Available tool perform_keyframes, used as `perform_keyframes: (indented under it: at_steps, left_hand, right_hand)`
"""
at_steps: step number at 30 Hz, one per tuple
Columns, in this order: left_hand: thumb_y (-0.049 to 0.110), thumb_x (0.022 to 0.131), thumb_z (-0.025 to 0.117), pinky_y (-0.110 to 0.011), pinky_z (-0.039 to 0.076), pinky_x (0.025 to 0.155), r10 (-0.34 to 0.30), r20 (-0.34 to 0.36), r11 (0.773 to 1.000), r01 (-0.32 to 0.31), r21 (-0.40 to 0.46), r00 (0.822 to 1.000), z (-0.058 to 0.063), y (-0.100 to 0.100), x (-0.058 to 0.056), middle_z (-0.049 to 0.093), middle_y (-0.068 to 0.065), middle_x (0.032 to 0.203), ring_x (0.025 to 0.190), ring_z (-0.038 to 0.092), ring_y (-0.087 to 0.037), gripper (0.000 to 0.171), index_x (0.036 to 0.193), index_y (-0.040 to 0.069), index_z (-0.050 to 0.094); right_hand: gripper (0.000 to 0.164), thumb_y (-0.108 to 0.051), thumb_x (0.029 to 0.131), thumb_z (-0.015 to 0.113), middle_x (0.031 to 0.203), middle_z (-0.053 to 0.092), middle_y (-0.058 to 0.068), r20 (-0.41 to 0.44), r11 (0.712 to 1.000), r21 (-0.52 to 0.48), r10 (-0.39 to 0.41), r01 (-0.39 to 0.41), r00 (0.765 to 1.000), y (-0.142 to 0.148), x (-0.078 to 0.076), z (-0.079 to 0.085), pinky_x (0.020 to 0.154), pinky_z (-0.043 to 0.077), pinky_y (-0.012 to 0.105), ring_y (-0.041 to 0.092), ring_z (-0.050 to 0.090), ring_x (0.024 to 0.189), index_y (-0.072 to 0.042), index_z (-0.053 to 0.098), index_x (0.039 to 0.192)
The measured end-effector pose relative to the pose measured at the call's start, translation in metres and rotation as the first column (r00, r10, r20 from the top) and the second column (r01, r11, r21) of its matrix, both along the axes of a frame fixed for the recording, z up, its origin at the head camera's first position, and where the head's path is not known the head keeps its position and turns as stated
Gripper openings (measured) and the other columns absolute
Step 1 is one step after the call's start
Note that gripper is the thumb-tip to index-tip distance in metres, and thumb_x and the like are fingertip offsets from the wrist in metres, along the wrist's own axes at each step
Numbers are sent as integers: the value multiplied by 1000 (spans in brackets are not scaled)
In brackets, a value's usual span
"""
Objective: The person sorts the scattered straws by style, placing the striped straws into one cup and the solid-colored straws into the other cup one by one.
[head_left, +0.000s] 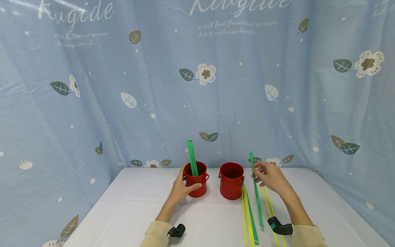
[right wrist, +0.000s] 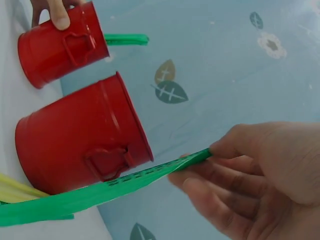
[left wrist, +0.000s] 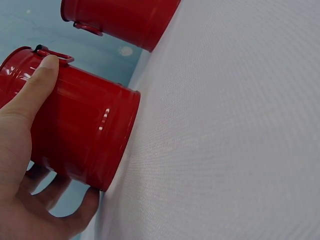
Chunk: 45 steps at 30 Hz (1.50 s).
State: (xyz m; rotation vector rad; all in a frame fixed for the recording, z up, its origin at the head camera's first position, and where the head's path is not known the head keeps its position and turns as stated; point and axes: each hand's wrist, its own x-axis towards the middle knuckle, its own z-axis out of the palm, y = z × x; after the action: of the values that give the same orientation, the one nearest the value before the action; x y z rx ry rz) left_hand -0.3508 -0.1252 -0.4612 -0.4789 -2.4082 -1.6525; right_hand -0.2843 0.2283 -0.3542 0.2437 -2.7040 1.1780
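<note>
Green strip (head_left: pixel 257 202): is hanging in a narrow pinch of the right hand (head_left: pixel 273 177), toward its upper end, just right of the free bucket (head_left: pixel 230 188).
Left hand (head_left: pixel 179 190): is cupping the held bucket (head_left: pixel 200 192), left of the free bucket, with a green bundle (head_left: pixel 192 159) leaning inside.
Pinch and cup: seemingly, the person is singling out one strip while steadying the held bucket; the next move is probably calling for a firm pinch and a lower end clearing the loose strips.
Loose strips: yellow strips (head_left: pixel 249 223) and green are lying near the free bucket's right side; a yellow pair (head_left: pixel 268 202) is lying farther right.
Wrist unit (head_left: pixel 279 226): is crossing the yellow pair, whose near ends are leaving the head view.
Bucket bottoms: walls are hiding them.
Strip's lower end: whether it is touching the table, I cannot tell.
</note>
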Motion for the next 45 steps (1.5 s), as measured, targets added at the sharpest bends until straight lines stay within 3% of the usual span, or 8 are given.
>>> perform_keyframes:
  at_steps: [12,26,33,45]
  left_hand:
    - [33,79,83,-46,54,95,6,-3,1000,-6,-5,1000,-1,-2,-1,49,-2,145,126,50,-29,89,151,26,30]
    - [34,78,83,-47,52,97,-8,-22,1000,8,-9,1000,-3,1,-2,49,-2,145,125,51,-29,90,151,24,30]
    - [33,79,83,-47,52,97,-8,-26,1000,8,-6,1000,-3,0,-4,49,-2,145,125,51,-29,88,150,26,31]
    - [34,78,83,-47,51,99,-1,-16,1000,1,-1,1000,-6,0,-5,49,-1,145,125,51,-30,90,151,26,31]
  right_hand:
    - [29,-16,98,61,99,74,18,-238,995,-96,-18,-5,971,-25,-2,-1,54,56,22,10,70,67,0,59,122]
    - [26,-19,99,59,96,74,13,-180,983,-175,30,-62,983,-62,-5,-9,52,56,26,21,71,64,-7,56,121]
    - [26,-21,101,56,96,74,12,-209,979,-175,64,-102,976,-80,-14,3,54,58,29,17,72,66,-9,53,124]
    - [23,-21,101,55,93,75,10,-282,984,-119,94,-132,955,-113,-38,41,54,59,33,18,72,67,-12,53,121]
